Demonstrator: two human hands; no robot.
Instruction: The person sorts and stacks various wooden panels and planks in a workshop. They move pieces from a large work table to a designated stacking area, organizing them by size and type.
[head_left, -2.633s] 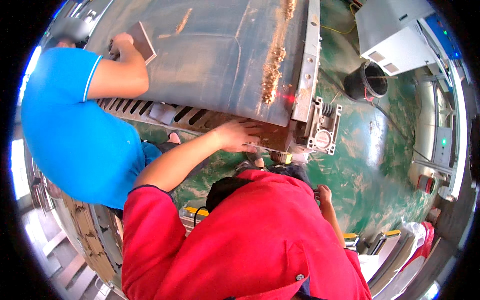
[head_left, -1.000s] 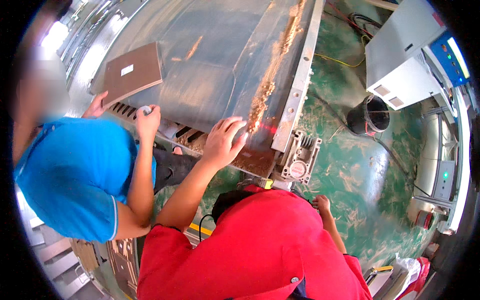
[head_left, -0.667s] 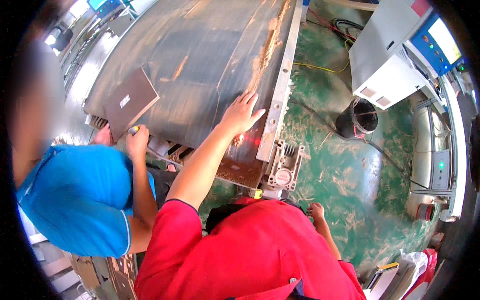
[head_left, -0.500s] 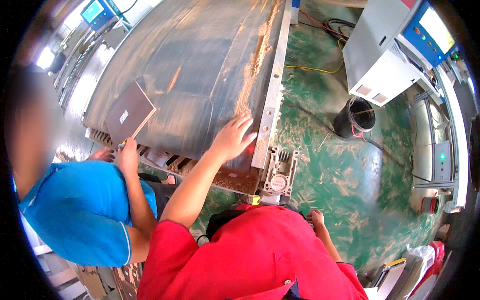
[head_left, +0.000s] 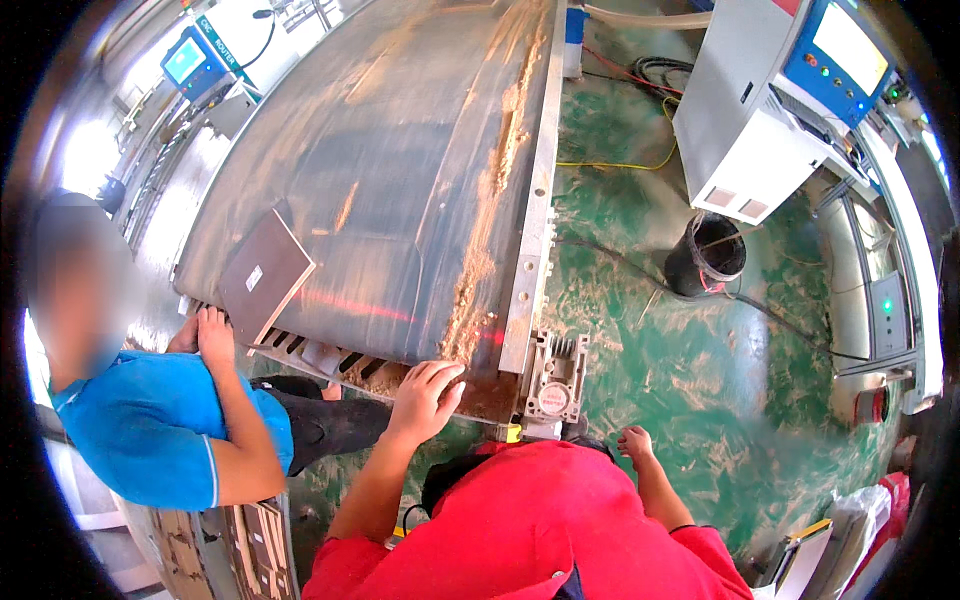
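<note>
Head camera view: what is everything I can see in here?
Machine bed: one, dark grey, centre, a sawdust strip near its right rail.
Brown panel: one, on the bed's near left corner.
Gear motor: one, grey, bed's near right corner.
Black bucket: one, on the green floor.
Control cabinet: one, grey and blue, upper right.
Co-worker: one, blue shirt, left, hand by the panel.
Hands: left hand on the bed's near edge; right hand empty, over the floor.

You are standing in a woodworking workshop: your left grip is resting on the near edge of a big router bench strewn with sawdust, with control cabinets beyond your right grip on the green-painted floor.
</note>
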